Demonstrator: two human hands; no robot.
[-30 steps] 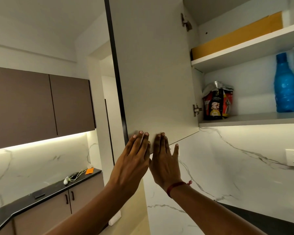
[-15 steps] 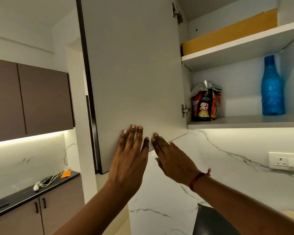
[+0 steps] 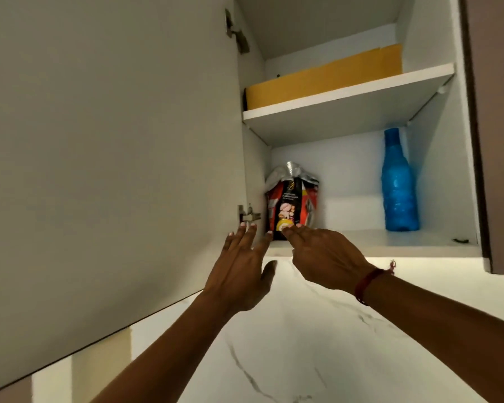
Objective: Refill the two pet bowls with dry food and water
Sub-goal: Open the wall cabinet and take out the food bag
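Head view: both hands are reaching up toward an open wall cabinet, fingers spread and gripping nothing. The left hand (image 3: 243, 266) is hovering by the open door (image 3: 108, 158); the right hand (image 3: 326, 257) is reaching toward a pet food bag (image 3: 292, 203) — standing at the lower shelf's (image 3: 390, 242) left end. A blue bottle (image 3: 397, 181) is standing near the right end.

The door (image 3: 114, 170) stands wide open on my left, so the lower shelf (image 3: 390, 241) is clear to reach. Between the bag (image 3: 291, 205) at its left end and the bottle (image 3: 397, 184) lies a broad gap; the upper shelf (image 3: 346, 94) caps the headroom.
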